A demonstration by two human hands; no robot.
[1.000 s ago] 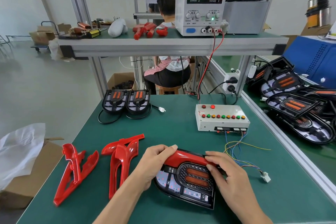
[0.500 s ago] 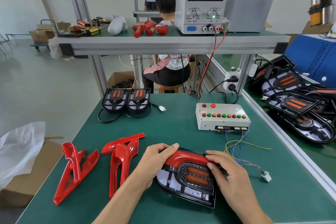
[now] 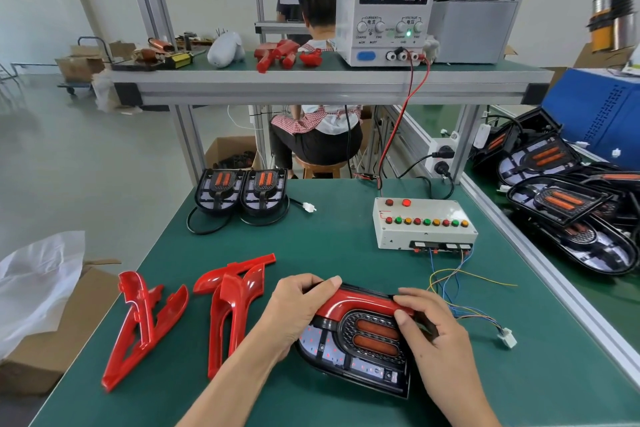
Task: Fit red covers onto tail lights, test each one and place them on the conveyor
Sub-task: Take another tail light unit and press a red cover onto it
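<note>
Black oval-lensed tail light (image 3: 360, 347) lies near front edge of green bench mat (image 3: 346, 253), w/ glossy red curved plastic cover (image 3: 353, 303) along its top. L hand (image 3: 294, 312) curls round unit's left end, thumb on cover; R hand (image 3: 433, 329) grips right end, fingers bent over cover. 2 piles of spare red covers (image 3: 221, 308) lie left, apart from hands. White test box w/ coloured buttons (image 3: 424, 227) sits behind; power supply (image 3: 388, 10) on shelf reads 0.000 A, 12.00 V.
</note>
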